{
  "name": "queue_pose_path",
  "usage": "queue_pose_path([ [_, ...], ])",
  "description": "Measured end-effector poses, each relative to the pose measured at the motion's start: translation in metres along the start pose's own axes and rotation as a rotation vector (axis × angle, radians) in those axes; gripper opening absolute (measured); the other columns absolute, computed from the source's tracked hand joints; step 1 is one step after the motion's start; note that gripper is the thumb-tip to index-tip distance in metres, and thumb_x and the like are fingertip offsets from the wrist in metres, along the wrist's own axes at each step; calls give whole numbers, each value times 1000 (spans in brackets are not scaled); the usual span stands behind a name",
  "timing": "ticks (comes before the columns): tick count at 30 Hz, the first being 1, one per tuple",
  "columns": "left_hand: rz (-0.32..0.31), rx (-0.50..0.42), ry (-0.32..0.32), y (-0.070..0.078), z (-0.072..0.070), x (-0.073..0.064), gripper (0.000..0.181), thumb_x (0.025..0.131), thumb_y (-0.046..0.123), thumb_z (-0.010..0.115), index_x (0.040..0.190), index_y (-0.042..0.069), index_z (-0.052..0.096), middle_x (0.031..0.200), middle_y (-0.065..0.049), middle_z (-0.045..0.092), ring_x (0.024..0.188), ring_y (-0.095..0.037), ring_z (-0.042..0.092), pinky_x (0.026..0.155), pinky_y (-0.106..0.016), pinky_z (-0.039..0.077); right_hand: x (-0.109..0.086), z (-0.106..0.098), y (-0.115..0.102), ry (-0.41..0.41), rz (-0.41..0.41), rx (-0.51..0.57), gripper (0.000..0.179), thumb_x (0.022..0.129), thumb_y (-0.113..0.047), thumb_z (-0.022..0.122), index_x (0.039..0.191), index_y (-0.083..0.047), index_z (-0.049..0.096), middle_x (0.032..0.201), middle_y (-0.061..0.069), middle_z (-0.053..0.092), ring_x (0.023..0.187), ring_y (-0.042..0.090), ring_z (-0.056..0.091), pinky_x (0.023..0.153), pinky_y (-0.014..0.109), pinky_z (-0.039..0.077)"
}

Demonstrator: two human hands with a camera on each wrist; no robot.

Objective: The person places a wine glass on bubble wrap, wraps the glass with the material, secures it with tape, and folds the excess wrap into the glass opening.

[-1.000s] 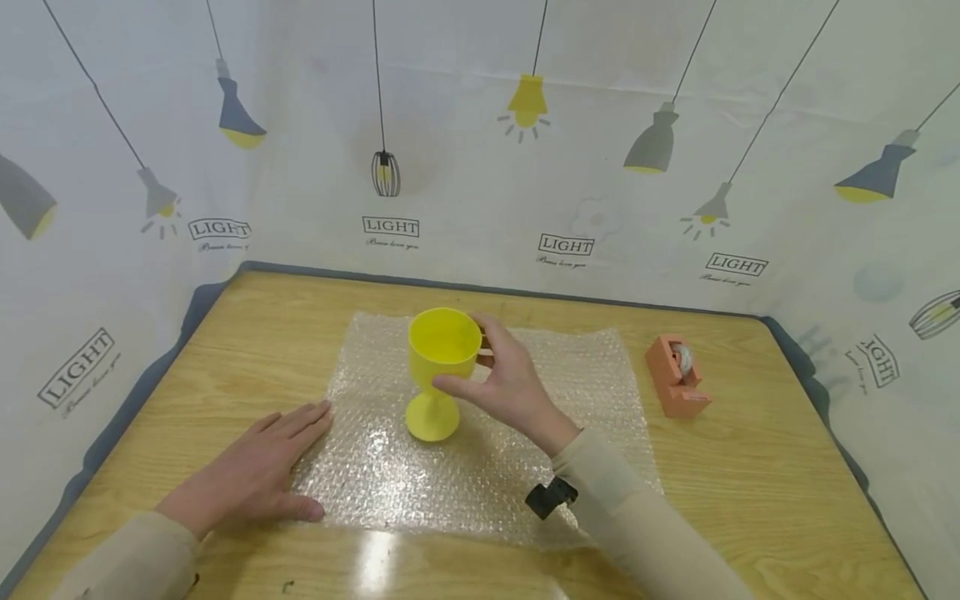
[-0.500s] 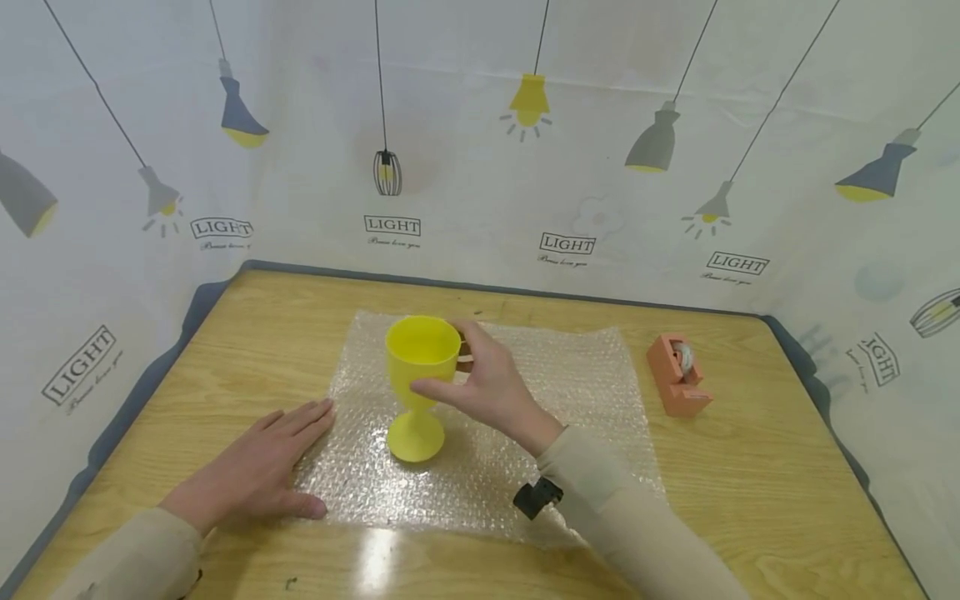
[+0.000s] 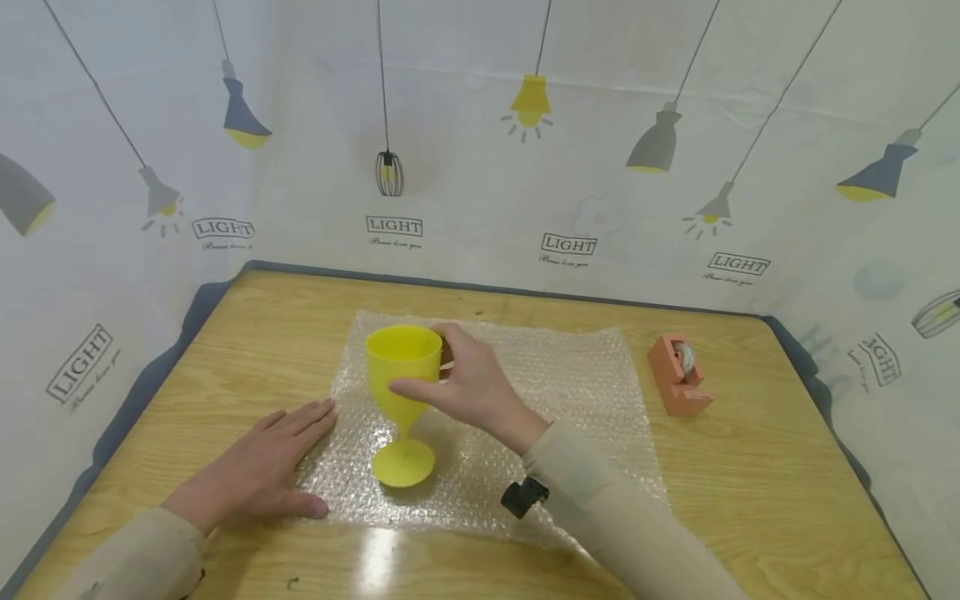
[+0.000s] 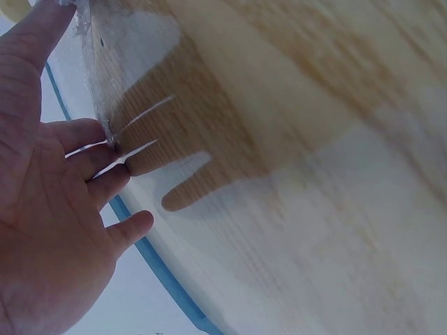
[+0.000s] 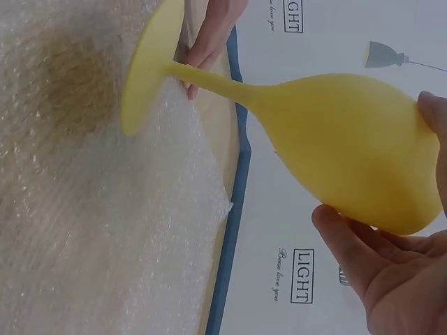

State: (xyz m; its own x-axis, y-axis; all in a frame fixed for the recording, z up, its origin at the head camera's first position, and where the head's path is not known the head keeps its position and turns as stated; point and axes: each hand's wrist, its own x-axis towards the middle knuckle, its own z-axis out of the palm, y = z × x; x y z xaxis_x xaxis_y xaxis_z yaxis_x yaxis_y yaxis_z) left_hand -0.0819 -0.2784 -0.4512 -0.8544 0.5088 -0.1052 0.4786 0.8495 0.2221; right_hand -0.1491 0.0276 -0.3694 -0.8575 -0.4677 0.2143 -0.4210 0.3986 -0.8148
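Note:
A yellow goblet is gripped around its bowl by my right hand, thumb on the near side and fingers at the back. In the right wrist view the foot of the goblet hangs above the sheet of bubble wrap, with a gap and a shadow below. My left hand lies flat with fingers straight at the left edge of the bubble wrap. From the left wrist, the fingertips and thumb of this hand touch the table and the wrap's edge.
An orange tape dispenser with a roll of tape stands on the wooden table, right of the wrap. A white curtain printed with lamps surrounds the table on the back and sides.
My right hand has carried the goblet left and toward me, and its foot now shows more fully. The left hand has stayed in place.

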Motion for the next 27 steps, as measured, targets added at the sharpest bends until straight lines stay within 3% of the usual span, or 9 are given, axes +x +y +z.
queue_pose_path([
  [10,4,10,-1,0,0,1,127,71,90,58,158,0,35,167,-20,28,151,-43,31,119,-68,27,8,8,-13,-6,76,-36,60,87,-45,82,124,-3,60,101,5,70,84,14,68,65,25,59],
  [27,23,20,22,-2,3,0,126,72,88,62,157,-2,37,166,-21,29,150,-42,33,118,-68,28,20,30,-15,-19,304,-78,52,86,-60,76,96,-12,59,80,3,60,66,14,53,55,26,50],
])
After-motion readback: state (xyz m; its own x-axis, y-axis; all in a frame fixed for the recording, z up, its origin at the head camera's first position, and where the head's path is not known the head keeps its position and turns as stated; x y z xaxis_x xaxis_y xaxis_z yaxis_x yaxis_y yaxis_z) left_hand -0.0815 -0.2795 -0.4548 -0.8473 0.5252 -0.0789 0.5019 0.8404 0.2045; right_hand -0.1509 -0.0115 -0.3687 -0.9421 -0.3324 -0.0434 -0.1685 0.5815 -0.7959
